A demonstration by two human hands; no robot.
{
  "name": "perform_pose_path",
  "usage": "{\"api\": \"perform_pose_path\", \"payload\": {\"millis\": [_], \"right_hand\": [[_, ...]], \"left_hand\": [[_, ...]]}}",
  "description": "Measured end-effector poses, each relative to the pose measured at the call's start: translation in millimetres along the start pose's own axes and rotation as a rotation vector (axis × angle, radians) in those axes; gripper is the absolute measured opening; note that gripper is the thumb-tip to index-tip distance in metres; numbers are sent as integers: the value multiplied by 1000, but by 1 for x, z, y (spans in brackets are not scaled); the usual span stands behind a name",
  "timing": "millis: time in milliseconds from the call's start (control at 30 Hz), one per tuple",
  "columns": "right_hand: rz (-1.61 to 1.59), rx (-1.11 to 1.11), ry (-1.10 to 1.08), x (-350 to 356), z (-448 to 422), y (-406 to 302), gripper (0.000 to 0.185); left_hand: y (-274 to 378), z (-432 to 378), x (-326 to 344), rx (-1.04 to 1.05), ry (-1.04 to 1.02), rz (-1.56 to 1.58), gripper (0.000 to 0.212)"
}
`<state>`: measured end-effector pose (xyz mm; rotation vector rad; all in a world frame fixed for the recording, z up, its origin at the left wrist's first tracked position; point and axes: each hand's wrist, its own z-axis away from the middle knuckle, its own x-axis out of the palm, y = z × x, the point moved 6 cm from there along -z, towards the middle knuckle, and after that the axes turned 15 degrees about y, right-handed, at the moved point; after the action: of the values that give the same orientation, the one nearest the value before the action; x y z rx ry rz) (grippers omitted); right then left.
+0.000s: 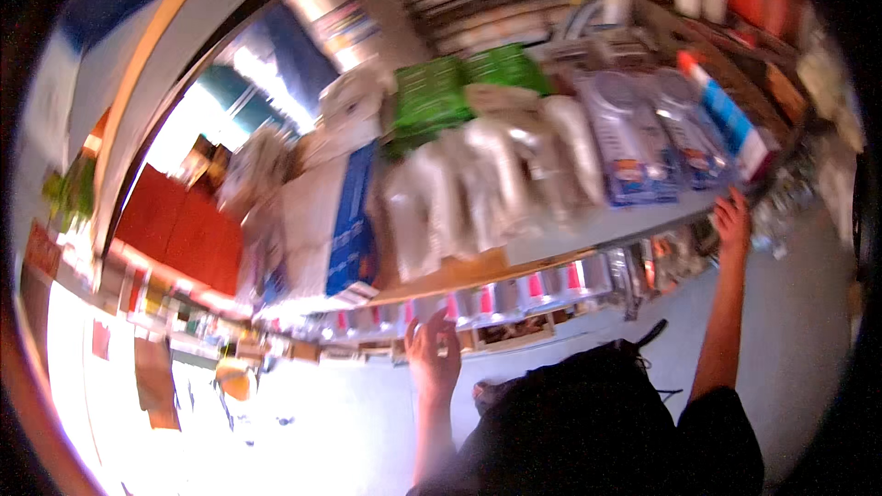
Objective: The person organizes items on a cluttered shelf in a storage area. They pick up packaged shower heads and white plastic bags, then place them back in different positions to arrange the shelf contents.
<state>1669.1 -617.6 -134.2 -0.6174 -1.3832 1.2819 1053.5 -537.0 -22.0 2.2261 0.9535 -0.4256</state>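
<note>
My left hand (434, 344) is raised in front of the shelf's lower edge, its fingers slightly curled and apart, holding nothing that I can see. At the right, my right hand (732, 217) is at the front edge of the grey shelf (572, 229), fingertips at or close to that edge; whether they touch it is unclear. On the shelf lie several clear plastic bags of white items (496, 172), with green packets (431, 96) behind them. Blister packs (630, 138) lie to their right, beside a blue, white and red box (732, 127). Left of the bags is a white and blue carton (351, 220).
Small packs with pink marks (486, 300) hang or stand in a row below the shelf edge. Red boxes (182, 231) are at the left. More wrapped goods (785, 200) are at the far right. A yellow stool or seat (234, 380) stands on the bright floor.
</note>
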Motion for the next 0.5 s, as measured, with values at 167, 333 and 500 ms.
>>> {"api": "perform_pose_path", "payload": {"millis": [167, 333, 500], "right_hand": [[-38, 31, 205, -49, 4, 43, 37], [49, 50, 227, -69, 27, 75, 40], [106, 73, 212, -77, 31, 88, 43]], "left_hand": [[-39, -20, -45, -221, 267, 36, 33], [-103, -43, -112, -191, 602, -69, 23], [-221, -66, -171, -456, 772, 137, 30]]}}
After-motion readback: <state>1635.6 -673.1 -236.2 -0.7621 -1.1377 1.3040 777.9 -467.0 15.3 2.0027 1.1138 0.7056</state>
